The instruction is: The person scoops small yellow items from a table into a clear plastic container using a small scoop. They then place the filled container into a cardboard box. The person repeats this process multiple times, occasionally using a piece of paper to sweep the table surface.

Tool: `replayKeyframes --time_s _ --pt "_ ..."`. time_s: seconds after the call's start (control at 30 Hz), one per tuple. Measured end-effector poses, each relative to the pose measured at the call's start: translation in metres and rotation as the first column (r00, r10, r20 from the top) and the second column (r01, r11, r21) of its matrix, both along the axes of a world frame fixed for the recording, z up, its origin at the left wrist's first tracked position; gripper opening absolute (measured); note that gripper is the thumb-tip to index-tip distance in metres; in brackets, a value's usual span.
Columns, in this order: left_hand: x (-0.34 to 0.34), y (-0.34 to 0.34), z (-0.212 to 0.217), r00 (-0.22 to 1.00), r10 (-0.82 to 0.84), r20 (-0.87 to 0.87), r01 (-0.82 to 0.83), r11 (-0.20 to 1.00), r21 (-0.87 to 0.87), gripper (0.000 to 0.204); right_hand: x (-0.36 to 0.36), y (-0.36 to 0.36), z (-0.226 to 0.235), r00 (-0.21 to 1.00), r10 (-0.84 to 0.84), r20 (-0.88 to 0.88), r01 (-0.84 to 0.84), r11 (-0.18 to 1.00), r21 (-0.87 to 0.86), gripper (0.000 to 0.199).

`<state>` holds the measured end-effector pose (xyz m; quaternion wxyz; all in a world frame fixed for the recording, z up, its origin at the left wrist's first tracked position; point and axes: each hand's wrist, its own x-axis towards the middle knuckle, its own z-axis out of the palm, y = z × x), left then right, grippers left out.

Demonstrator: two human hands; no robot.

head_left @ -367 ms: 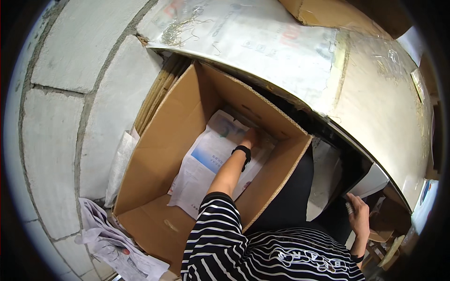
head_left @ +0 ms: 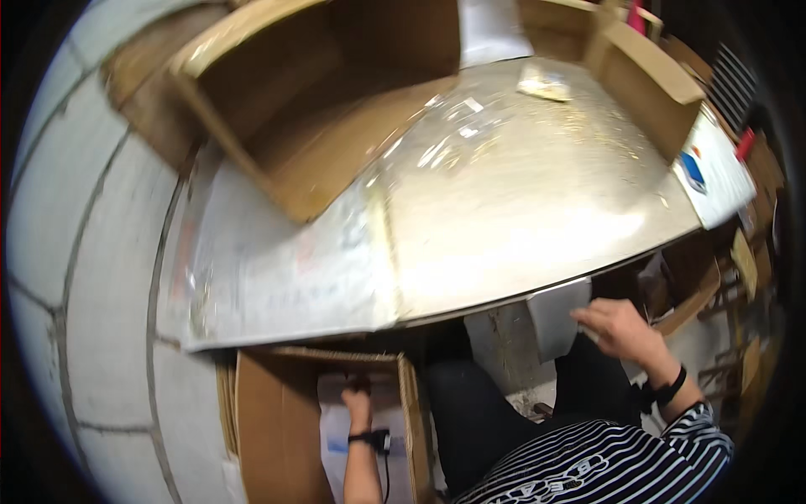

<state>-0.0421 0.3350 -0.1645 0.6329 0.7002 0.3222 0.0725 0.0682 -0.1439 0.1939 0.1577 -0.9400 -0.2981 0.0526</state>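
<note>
Down inside a tall brown cardboard box (head_left: 277,420), my left hand (head_left: 358,403) reaches to printed white paper (head_left: 333,420) lying at the bottom. Its fingers are in shadow and partly hidden, so whether they grip the paper cannot be told. A dark band with a cord circles that wrist. My right hand (head_left: 620,329) is above my lap by the table's near edge, fingers stretched to the left with nothing visible in them. Close beside its fingertips, a whitish sheet or flap (head_left: 558,317) hangs below the tabletop.
The table (head_left: 504,218) spans the view, partly covered by a white printed sheet (head_left: 277,269). On it stand an open cardboard box (head_left: 336,109) and another carton (head_left: 651,84) at right. A block wall (head_left: 109,336) rises at left. Folded cardboard stands beside the lower box.
The view has swung up and right, showing more tabletop and the boxes on it. My left hand stays inside the lower box. My right hand has risen toward the table edge, fingers extended.
</note>
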Motion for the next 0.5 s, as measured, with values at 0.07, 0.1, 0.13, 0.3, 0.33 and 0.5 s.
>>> replayKeyframes --time_s 0.07,0.1,0.13,0.3,0.33,0.5 --pt "0.011 0.000 0.088 0.999 0.004 0.040 -0.008 0.995 0.099 0.013 0.024 -0.026 0.013 0.989 -0.053 0.136 0.050 0.998 0.023 0.026" --pt "0.017 -0.006 0.129 0.996 0.052 0.069 -0.064 0.982 0.177 0.012 0.042 -0.044 0.010 0.973 -0.068 0.222 0.060 0.997 0.039 0.024" --pt "0.023 -0.010 0.170 0.986 0.038 0.164 -0.069 0.980 0.188 0.012 0.067 -0.058 0.009 0.970 -0.113 0.217 0.110 0.994 0.024 0.024" --pt "0.114 -0.067 0.342 0.907 -0.203 0.368 0.067 0.934 0.350 0.012 0.260 -0.120 0.003 0.787 -0.571 0.233 0.610 0.777 -0.158 0.039" --pt "0.146 -0.081 0.357 0.879 -0.290 0.378 0.138 0.915 0.380 0.011 0.301 -0.135 -0.007 0.724 -0.641 0.256 0.684 0.716 -0.141 0.044" --pt "0.341 -0.181 0.371 0.716 -0.647 0.260 0.223 0.566 0.794 0.019 0.381 -0.115 -0.011 0.547 -0.834 0.075 0.811 0.505 -0.295 0.065"
